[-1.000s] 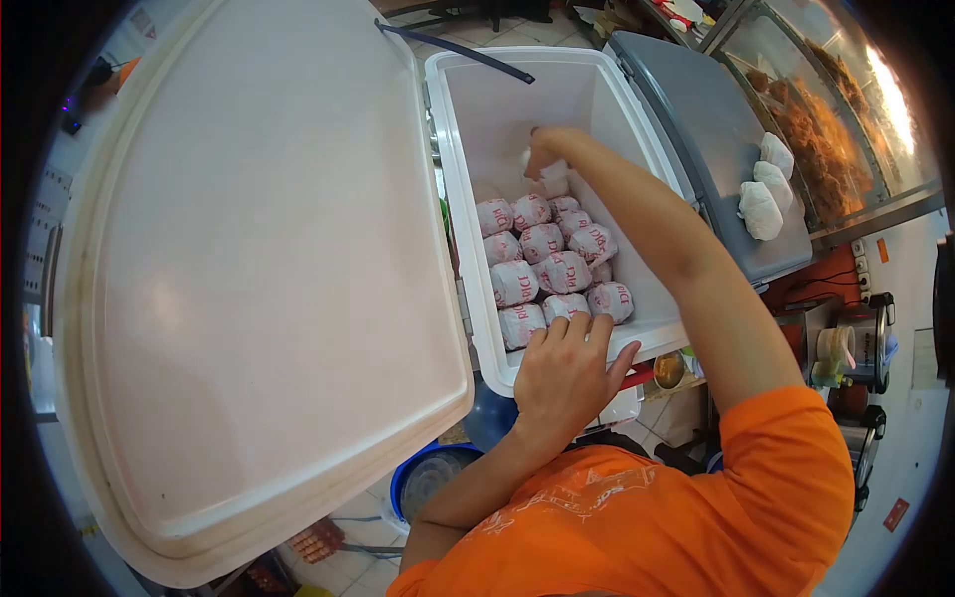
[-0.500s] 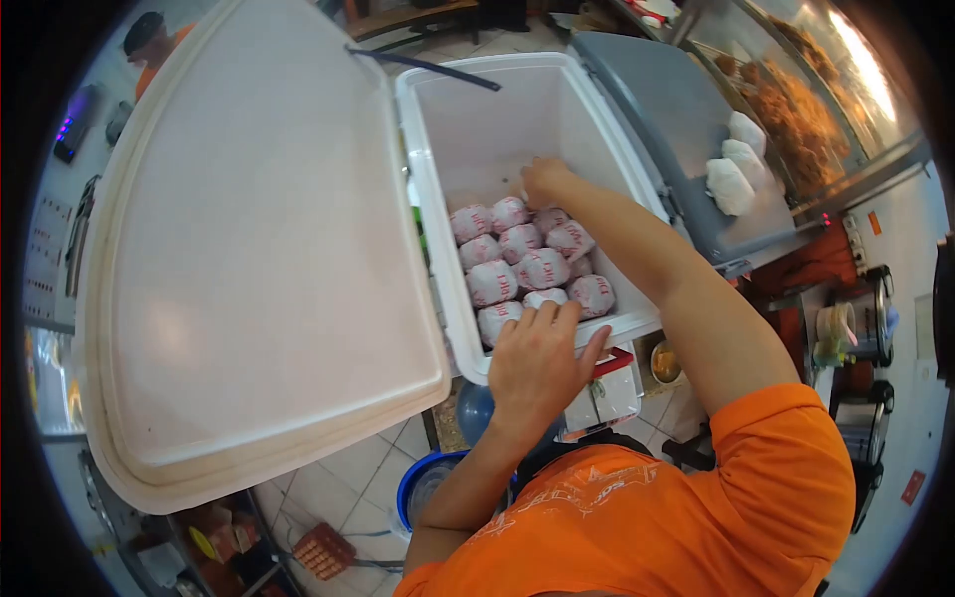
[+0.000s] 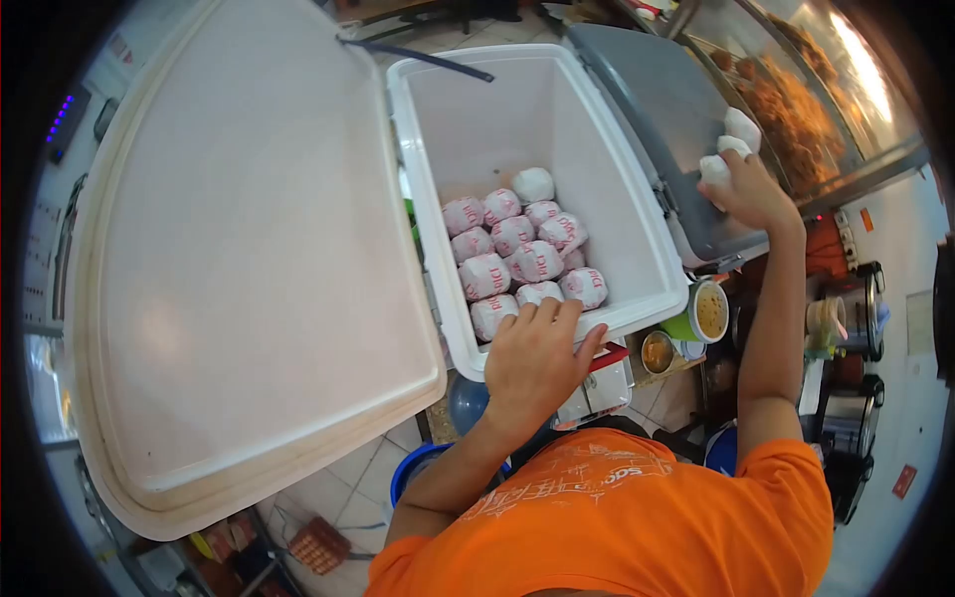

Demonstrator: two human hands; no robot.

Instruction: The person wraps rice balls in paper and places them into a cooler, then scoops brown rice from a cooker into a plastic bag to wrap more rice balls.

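Observation:
A white cooler box (image 3: 637, 169) stands open, its big white lid (image 3: 259, 249) swung out to the left. Inside lie several round paper-wrapped items (image 3: 536, 261) with red print, plus a plain white wrapped one (image 3: 533, 185) at the far side of the pile. My left hand (image 3: 537, 358) rests on the near rim of the box, fingers hooked over it and holding nothing else. Over the grey lid (image 3: 647, 109) at the right, my right hand (image 3: 751, 189) has its fingers round a white wrapped item (image 3: 714, 170). Two more white wrapped items (image 3: 741, 127) sit just beyond it.
A glass display case (image 3: 796, 109) with fried food is at the upper right. Below the grey lid are a green container (image 3: 708, 310) and a metal bowl (image 3: 657, 351). A blue bucket (image 3: 403, 473) and a red crate (image 3: 318, 545) stand on the floor.
My right hand has left the inside of the box and moved right to the white items on the grey lid. A plain white wrapped item now shows where it was.

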